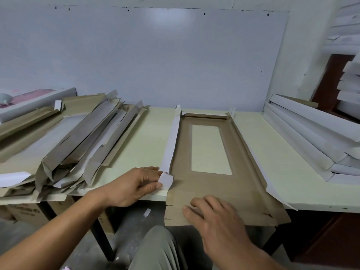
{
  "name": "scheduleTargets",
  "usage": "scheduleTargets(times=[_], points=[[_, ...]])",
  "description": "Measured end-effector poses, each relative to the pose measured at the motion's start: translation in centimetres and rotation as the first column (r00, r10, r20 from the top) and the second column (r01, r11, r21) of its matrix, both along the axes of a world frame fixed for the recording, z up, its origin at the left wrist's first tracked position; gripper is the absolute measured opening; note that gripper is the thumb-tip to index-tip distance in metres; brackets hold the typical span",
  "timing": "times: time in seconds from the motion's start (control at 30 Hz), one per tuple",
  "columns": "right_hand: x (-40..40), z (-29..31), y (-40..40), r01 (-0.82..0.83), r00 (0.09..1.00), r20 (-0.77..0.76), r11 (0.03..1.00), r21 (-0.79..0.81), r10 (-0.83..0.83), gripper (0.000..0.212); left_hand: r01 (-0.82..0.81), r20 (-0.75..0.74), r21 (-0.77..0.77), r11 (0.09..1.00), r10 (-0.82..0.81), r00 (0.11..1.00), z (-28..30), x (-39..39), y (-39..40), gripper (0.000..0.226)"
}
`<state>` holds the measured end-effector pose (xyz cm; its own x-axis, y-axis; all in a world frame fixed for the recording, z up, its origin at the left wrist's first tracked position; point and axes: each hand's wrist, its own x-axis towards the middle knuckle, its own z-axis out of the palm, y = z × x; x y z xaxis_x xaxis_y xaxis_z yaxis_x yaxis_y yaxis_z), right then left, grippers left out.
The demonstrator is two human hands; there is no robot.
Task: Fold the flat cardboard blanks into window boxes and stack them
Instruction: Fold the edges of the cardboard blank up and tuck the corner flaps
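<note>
Two bare hands work on one flat cardboard blank (233, 184) that lies brown side up in the middle of the frame, on a pale tabletop (148, 145). The blank runs from the back wall toward the viewer, and its near end hangs over the tabletop's front edge. A rectangular window (209, 150) is cut in its far half, and the pale surface shows through it. The long left flap (172, 141) stands raised, white side outward; the right flap lies lower, tilted outward.

The left hand (132, 187), at lower centre-left, has its grip closed on a small white corner tab (166, 181) at the near end of the left flap, thumb and fingertips pinching it. The right hand (216, 217), at lower centre, lies flat on the near end of the blank with fingers nearly straight and spread, pressing it down and holding nothing.

At the left of the frame a loose pile of blanks (78, 145) lies on the tabletop, brown and white sides mixed. At the right edge a stack of white folded boxes (311, 137) rests on the tabletop, leaning; more white pieces sit in the upper right, perhaps further boxes, too blurred to tell.
</note>
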<state>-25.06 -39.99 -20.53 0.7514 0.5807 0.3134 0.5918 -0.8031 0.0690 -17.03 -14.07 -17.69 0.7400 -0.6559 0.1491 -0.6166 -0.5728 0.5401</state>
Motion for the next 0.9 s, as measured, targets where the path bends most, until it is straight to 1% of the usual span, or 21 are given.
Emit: scheduleTargets(times=[0.07, 0.17, 0.2, 0.27, 0.3, 0.33, 0.4, 0.43, 0.47, 0.53, 0.6, 0.63, 0.7, 0.77, 0.83, 0.9], points=[[-0.4, -0.7, 0.2, 0.019, 1.000, -0.024, 0.999, -0.030, -0.020, 0.063, -0.077, 0.060, 0.008, 0.997, 0.077, 0.995, 0.1, -0.2, -1.1, 0.022], [-0.8, 0.5, 0.0, 0.000, 1.000, -0.006, 1.000, -0.030, 0.000, 0.044, -0.236, 0.282, 0.099, 0.967, 0.200, 0.938, -0.5, -0.6, -3.4, 0.025], [-0.8, 1.2, -0.4, -0.004, 1.000, -0.025, 1.000, 0.010, 0.004, 0.042, -0.270, 0.349, 0.128, 0.954, 0.211, 0.913, -0.8, -0.9, -4.3, 0.026], [0.0, 2.5, -2.0, -0.012, 0.988, -0.149, 0.979, 0.203, 0.043, 0.047, -0.302, 0.410, 0.171, 0.938, 0.211, 0.887, -1.3, -1.5, -5.9, 0.025], [0.5, 3.3, -3.3, 0.042, 0.975, -0.219, 0.952, 0.304, 0.026, 0.049, -0.310, 0.420, 0.179, 0.934, 0.212, 0.882, -1.5, -1.7, -6.5, 0.023], [1.0, 3.9, -4.8, 0.116, 0.974, -0.227, 0.900, 0.420, -0.020, 0.048, -0.314, 0.424, 0.180, 0.932, 0.214, 0.880, -1.7, -1.9, -6.9, 0.021], [2.7, 4.7, -8.4, 0.238, 0.971, -0.151, 0.723, 0.648, -0.184, 0.039, -0.310, 0.415, 0.177, 0.934, 0.215, 0.884, -1.7, -2.0, -7.2, 0.018], [3.6, 4.9, -10.3, 0.310, 0.946, -0.159, 0.640, 0.703, -0.282, 0.035, -0.305, 0.407, 0.175, 0.936, 0.213, 0.888, -1.7, -2.0, -7.3, 0.017], [4.6, 5.1, -12.3, 0.403, 0.905, -0.211, 0.587, 0.702, -0.369, 0.030, -0.299, 0.399, 0.178, 0.937, 0.209, 0.893, -1.6, -2.0, -7.4, 0.017], [6.5, 4.9, -16.0, 0.604, 0.794, -0.368, 0.563, 0.564, -0.483, 0.021, -0.290, 0.389, 0.183, 0.939, 0.202, 0.899, -1.5, -1.9, -7.3, 0.018], [7.7, 4.5, -18.8, 0.727, 0.681, -0.546, 0.535, 0.430, -0.488, 0.016, -0.289, 0.385, 0.198, 0.936, 0.197, 0.902, -1.4, -1.9, -7.4, 0.018], [8.0, 4.5, -19.5, 0.750, 0.649, -0.601, 0.527, 0.400, -0.467, 0.014, -0.291, 0.383, 0.202, 0.935, 0.198, 0.902, -1.4, -1.9, -7.3, 0.018], [8.1, 5.0, -19.7, 0.760, 0.620, -0.664, 0.532, 0.374, -0.418, 0.010, -0.294, 0.377, 0.199, 0.935, 0.204, 0.903, -1.4, -2.0, -7.3, 0.017], [8.0, 5.5, -19.0, 0.742, 0.601, -0.732, 0.566, 0.360, -0.322, 0.010, -0.305, 0.378, 0.204, 0.930, 0.212, 0.901, -1.4, -2.0, -7.4, 0.016], [7.6, 5.8, -17.7, 0.683, 0.594, -0.752, 0.672, 0.285, -0.286, 0.013, -0.316, 0.375, 0.218, 0.923, 0.220, 0.901, -1.3, -2.1, -7.5, 0.016], [7.2, 5.7, -16.5, 0.603, 0.628, -0.713, 0.774, 0.193, -0.311, 0.020, -0.336, 0.376, 0.243, 0.910, 0.230, 0.897, -1.2, -2.2, -7.6, 0.017]])
